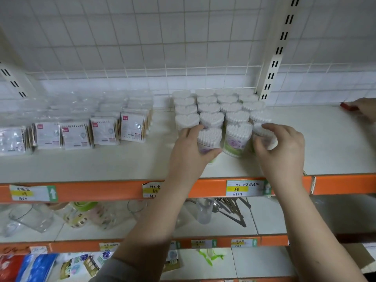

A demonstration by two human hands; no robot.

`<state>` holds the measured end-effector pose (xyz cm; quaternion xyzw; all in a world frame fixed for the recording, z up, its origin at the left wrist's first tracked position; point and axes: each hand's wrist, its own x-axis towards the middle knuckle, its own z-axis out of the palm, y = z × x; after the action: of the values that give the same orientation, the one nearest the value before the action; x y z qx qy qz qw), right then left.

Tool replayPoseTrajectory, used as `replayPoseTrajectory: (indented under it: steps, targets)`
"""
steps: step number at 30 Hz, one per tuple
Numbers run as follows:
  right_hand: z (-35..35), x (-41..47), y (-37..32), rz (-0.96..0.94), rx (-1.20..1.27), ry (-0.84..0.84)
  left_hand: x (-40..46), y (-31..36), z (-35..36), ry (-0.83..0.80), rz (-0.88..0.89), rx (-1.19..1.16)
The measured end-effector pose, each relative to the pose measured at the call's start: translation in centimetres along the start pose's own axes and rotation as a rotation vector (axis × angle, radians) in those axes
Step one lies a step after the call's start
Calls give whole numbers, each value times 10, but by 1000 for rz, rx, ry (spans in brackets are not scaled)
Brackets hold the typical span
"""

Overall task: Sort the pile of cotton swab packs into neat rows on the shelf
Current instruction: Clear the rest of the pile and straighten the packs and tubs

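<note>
Both hands [189, 147] [278, 147] grip swab tubs [209, 139], hiding their labels.

Shelf [122, 163], white top with orange front edge, across mid-frame. Centre: heart-shaped swab tubs [211, 107] standing upright in four rows running back toward the wire grid [142, 37]. Left hand [190, 148] grips the front tub [209, 139] of the second row; right hand [281, 147] curls round the front tub of the fourth row [264, 135], which is tilted; a third front tub [237, 139] stands between them. Left of frame: flat swab packets [103, 131] standing in rows. Right edge: another person's hand [364, 109] on a red item [349, 106]. Price labels [243, 188] on the orange edge. Lower shelf: glass jars [30, 218], spoons [227, 206].
</note>
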<state>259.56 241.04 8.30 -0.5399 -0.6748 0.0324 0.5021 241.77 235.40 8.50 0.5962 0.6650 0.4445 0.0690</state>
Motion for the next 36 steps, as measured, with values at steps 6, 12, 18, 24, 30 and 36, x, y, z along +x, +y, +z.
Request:
replayPoseTrajectory:
  steps: [6,12,18,24,30,36]
  targets:
    - [8,8,13,-66,-63,-27,6,-1,6,-27,-6,-89]
    - [11,13,18,-120,-105,-28,10,-1,15,-24,-17,-90]
    - [7,14,18,-137,-69,-23,15,0,22,-52,-31,52]
    - [1,4,6,-133,-18,-18,7,-3,17,-41,-57,7]
    - [-3,-15,-21,-92,18,-54,1,-16,-16,-42,-32,58]
    - [-6,-38,-64,7,-3,-282,1,-49,-77,22,-88,134]
